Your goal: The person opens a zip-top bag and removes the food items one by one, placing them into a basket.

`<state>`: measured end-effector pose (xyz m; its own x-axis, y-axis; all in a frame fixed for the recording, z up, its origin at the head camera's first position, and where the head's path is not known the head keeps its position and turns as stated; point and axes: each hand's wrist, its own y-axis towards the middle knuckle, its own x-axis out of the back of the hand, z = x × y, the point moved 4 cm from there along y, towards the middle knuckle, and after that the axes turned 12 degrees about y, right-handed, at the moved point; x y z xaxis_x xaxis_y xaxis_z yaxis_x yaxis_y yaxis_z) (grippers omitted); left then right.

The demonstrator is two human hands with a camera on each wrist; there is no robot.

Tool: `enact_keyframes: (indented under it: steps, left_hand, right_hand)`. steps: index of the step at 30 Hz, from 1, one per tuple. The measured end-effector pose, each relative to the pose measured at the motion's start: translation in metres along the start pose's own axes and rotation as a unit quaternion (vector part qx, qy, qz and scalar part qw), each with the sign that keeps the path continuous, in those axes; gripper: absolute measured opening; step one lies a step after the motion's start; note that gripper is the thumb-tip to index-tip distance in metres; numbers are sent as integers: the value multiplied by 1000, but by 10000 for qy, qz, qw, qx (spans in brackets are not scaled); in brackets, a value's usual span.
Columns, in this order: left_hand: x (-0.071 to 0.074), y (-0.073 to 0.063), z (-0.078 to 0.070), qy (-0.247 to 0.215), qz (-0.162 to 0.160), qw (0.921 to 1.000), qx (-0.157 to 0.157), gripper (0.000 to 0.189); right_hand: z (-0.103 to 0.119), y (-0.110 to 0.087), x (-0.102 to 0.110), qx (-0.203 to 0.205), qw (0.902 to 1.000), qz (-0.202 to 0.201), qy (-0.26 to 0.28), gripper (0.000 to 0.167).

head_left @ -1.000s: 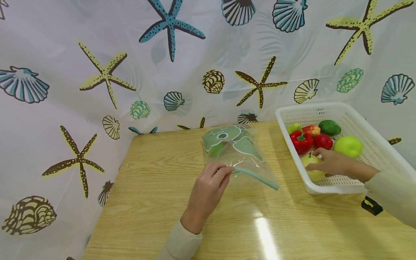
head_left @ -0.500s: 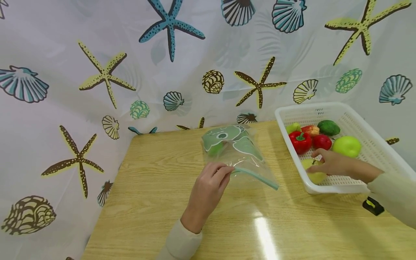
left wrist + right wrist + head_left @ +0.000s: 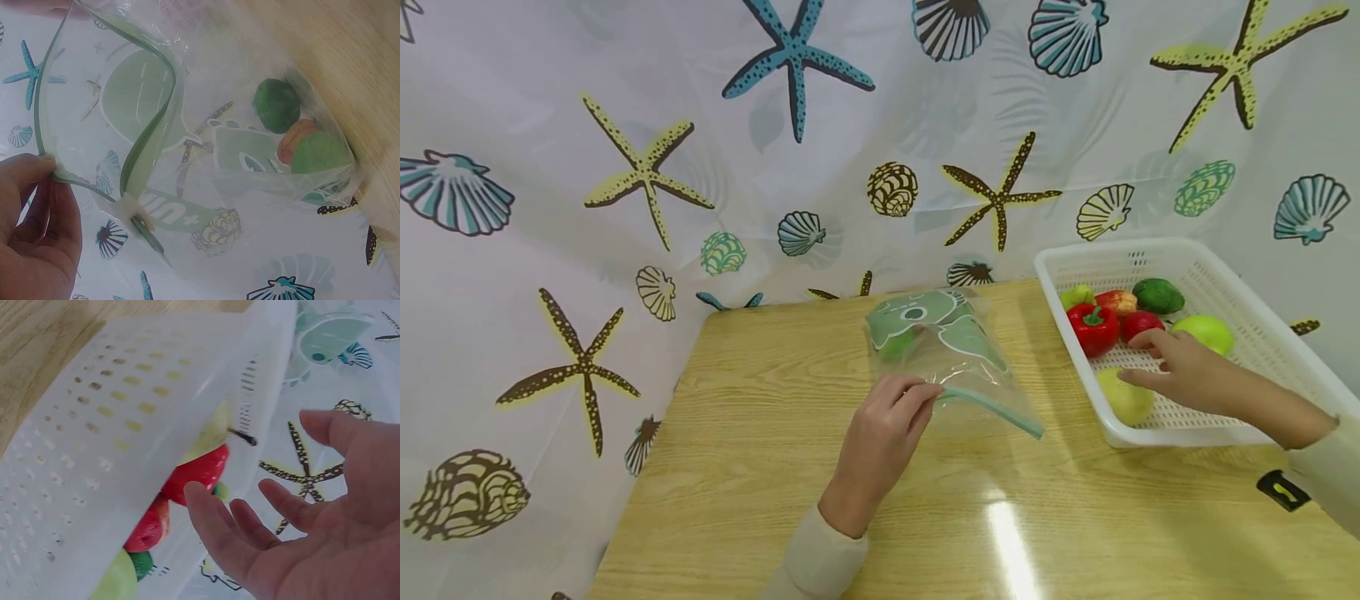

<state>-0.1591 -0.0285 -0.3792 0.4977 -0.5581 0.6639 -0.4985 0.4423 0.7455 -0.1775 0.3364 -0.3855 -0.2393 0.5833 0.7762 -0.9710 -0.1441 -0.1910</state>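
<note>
My left hand [image 3: 880,433] pinches the green zip edge of a clear zip bag [image 3: 977,343] printed with a green cartoon. In the left wrist view the bag's mouth gapes, and a dark green piece [image 3: 277,105], a brownish-orange piece [image 3: 296,141] and a lighter green one [image 3: 322,155] lie at its far end. My right hand [image 3: 1198,375] hovers over the white basket [image 3: 1187,437], fingers loosely spread, holding nothing. Beneath its thumb sits a yellow pear [image 3: 1124,400]; its fingertips overlap a red fruit [image 3: 1142,323] in the head view.
The basket also holds a red bell pepper [image 3: 1093,328], a green apple [image 3: 1206,332], a dark green fruit [image 3: 1158,295] and a red-yellow fruit [image 3: 1117,301]. A small black object [image 3: 1283,490] lies by my right sleeve. A patterned curtain [image 3: 850,167] borders the wooden table [image 3: 760,433].
My right hand has come off the pear and shifted back toward the right, over the basket. The pear stays in the basket. My left hand and the bag have hardly moved.
</note>
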Motion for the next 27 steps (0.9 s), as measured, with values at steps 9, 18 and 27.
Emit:
enact_keyframes:
  steps: [9,18,27]
  left_hand:
    - [0,-1,0,-60,37,10000,19,13]
    - [0,1,0,-87,17,10000,38,13]
    - [0,0,0,-30,-28,10000,-2,15]
  right_hand:
    - [20,-24,-1,290,9971,-686,134,53]
    - [44,-55,-14,878,9824,-1648,92,52]
    - [81,-98,-41,1974,9439,-2646,26,49]
